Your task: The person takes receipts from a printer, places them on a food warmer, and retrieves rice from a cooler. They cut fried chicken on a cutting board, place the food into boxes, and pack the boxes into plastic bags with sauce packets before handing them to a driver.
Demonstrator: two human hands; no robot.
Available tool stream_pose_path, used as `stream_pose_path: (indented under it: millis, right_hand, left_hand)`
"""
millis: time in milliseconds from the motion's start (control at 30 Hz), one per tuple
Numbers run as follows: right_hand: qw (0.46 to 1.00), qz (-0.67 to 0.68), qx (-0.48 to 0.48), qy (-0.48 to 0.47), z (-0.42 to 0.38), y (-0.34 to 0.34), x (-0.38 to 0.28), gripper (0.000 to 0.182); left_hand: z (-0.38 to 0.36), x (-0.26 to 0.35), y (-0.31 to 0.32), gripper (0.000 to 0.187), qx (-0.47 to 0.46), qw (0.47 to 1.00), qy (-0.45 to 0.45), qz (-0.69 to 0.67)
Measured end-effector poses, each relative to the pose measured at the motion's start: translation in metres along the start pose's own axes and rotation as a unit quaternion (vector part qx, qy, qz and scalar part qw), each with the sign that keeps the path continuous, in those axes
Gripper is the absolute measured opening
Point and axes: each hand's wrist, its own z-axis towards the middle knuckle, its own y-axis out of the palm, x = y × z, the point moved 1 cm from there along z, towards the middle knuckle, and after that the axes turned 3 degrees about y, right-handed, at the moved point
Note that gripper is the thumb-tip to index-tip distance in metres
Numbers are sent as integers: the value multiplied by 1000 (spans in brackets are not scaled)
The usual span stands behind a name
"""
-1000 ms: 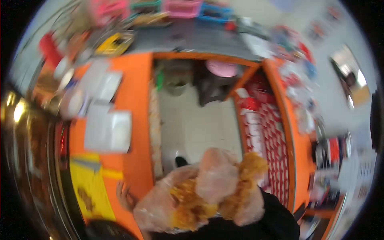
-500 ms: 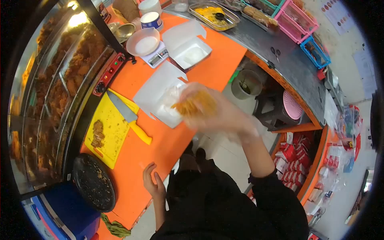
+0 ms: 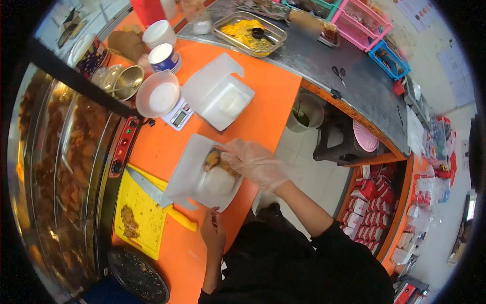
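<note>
My right hand (image 3: 255,163), in a clear plastic glove, is at the right side of an open white takeaway box (image 3: 179,175). Its fingers close around pieces of fried chicken (image 3: 212,160) inside the box, and the glove partly hides them. Beside the chicken lies a white mound of rice (image 3: 219,181). My left hand (image 3: 213,232) is bare, its fingers curled at the box's near corner and seemingly pinching the edge. A second open box (image 3: 206,104) with rice in it stands farther back.
A knife (image 3: 152,191) lies across the yellow cutting board (image 3: 147,243), which carries chopped meat. At left is a glass food warmer (image 3: 61,167). A kitchen scale (image 3: 178,117), a bowl (image 3: 158,93) and a steel tray of yellow food (image 3: 228,43) stand behind. A black pan (image 3: 139,276) sits in front.
My right hand has lowered the fried chicken into the near box beside the rice. My left hand has come up from the counter's edge to the box's corner. The view has shifted.
</note>
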Motion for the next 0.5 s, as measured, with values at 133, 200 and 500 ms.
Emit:
stream_pose_path:
  millis: [133,200,500]
  right_hand:
    - [966,244,63,-53,-52,-50,75,37]
    - [956,249,146,-50,-92,-68,126,38]
    - [736,463,493,2,-415,-169,311,53]
  left_hand:
    - [2,23,36,18,-85,989,118,25]
    - [3,43,66,18,-149,958,232,77]
    - [-41,155,314,29,-501,818,278,49]
